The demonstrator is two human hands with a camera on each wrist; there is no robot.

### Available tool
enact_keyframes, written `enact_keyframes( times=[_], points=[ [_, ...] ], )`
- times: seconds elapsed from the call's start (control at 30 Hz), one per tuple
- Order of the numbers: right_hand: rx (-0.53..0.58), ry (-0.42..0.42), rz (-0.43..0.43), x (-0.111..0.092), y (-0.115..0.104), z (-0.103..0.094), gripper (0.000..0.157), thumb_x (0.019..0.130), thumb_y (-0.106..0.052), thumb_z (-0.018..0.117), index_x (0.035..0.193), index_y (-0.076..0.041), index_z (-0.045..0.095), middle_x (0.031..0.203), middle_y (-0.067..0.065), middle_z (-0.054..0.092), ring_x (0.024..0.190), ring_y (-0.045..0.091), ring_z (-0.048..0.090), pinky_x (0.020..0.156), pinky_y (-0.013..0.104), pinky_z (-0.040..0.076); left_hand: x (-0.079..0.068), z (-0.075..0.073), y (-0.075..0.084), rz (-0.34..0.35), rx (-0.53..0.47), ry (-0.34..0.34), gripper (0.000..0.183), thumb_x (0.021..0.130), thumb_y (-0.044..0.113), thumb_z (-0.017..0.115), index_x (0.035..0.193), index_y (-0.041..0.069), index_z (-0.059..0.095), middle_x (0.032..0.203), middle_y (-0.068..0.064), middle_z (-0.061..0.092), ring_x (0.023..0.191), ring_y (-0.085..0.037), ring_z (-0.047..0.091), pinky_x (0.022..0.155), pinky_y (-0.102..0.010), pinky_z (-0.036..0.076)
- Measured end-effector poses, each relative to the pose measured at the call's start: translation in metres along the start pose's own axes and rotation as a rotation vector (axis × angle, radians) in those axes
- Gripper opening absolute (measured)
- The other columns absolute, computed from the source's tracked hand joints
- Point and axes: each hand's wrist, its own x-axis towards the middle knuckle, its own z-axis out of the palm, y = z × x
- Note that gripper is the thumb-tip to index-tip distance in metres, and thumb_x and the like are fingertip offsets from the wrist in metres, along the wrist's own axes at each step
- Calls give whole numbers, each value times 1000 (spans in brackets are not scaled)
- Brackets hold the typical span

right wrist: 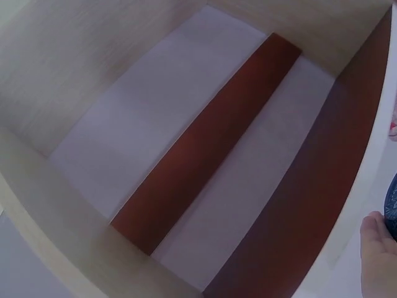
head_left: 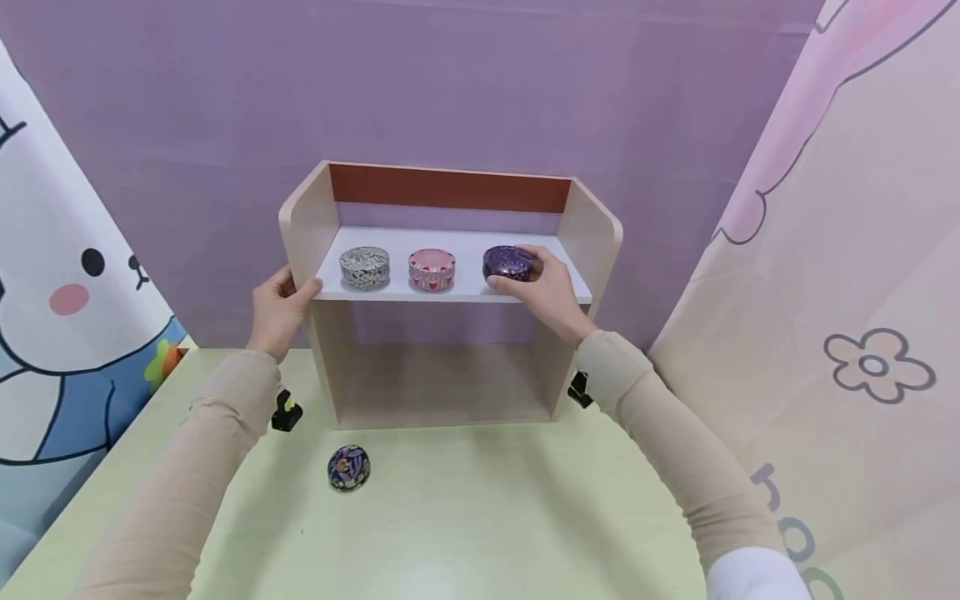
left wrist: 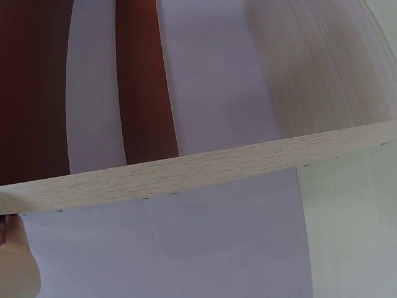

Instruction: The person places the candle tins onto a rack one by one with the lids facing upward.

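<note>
A dark purple patterned round tin [head_left: 507, 262] is at the right of the white upper shelf board [head_left: 459, 293]. My right hand [head_left: 551, 292] holds it between thumb and fingers; in the right wrist view only the fingertips [right wrist: 372, 231] and part of the tin [right wrist: 391, 208] show. Left of it on the board are a pink tin with hearts [head_left: 432, 270] and a black-and-white leaf-patterned tin [head_left: 364, 268]. My left hand [head_left: 281, 310] grips the front edge of the small wooden shelf unit's left side panel [head_left: 309, 221], its thumb by the board's corner.
On the pale green table [head_left: 450, 517], a dark floral round tin [head_left: 348, 467] lies in front of the unit, to the left. Below the white board is a lower compartment [head_left: 446, 379]. A purple cloth [head_left: 450, 83] hangs behind, with printed cloths at both sides.
</note>
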Motion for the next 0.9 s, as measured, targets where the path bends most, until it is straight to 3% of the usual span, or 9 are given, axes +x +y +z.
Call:
enact_keyframes(
  times=[0.13, 0.4, 0.9],
  points=[
    [-25, 3, 3, 6, 1, 6, 73, 71, -33, 78, 132, -10, 43, 121, 9, 58, 106, 17, 56, 89, 32, 47, 0, 0, 1, 1, 5, 4, 49, 89, 30, 56, 134, 12, 48, 115, -10, 57, 88, 0, 52, 73, -12, 44],
    [-176, 4, 16, 13, 3, 12, 78, 71, -45, 75, 133, -12, 41, 127, 9, 53, 113, 17, 50, 96, 33, 42, -2, -2, 2, -15, -21, -3, 51, 89, 28, 57, 136, 11, 46, 120, -12, 55, 90, 0, 51, 74, -11, 44],
    [-237, 1, 11, 15, 5, 11, 79, 70, -46, 75, 132, -10, 42, 130, 9, 50, 115, 20, 48, 98, 35, 40, -4, -2, 4, 9, -20, 1, 49, 89, 27, 57, 134, 10, 47, 115, -8, 57, 89, 0, 52, 73, -11, 44]
  ],
)
